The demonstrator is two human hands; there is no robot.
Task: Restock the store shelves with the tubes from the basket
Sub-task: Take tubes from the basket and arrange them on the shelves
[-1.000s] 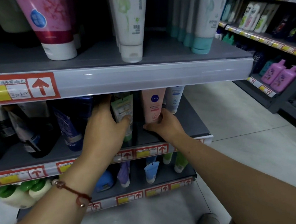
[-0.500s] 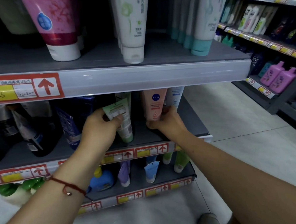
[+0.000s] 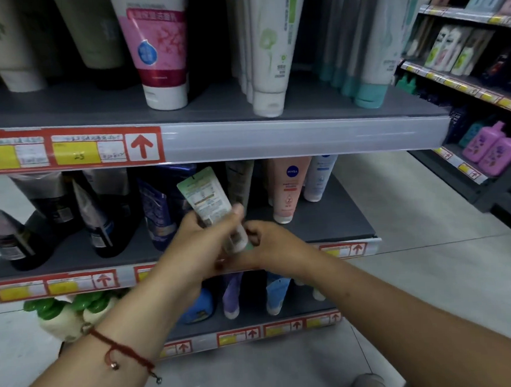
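Left hand (image 3: 205,245) grips a flat, glossy green tube (image 3: 207,198); right hand (image 3: 271,246) pinches its cap.

A tube (image 3: 207,196) tilts before the middle shelf (image 3: 326,227), its crimped end leaning up to the left, held between the left hand (image 3: 204,242) and the right hand (image 3: 277,246), which touch at its cap. Behind it on that shelf stand more tubes, the Nivea tube (image 3: 288,188) to its right. The top shelf (image 3: 212,108) lies above, the bottom shelf (image 3: 257,323) below the hands.
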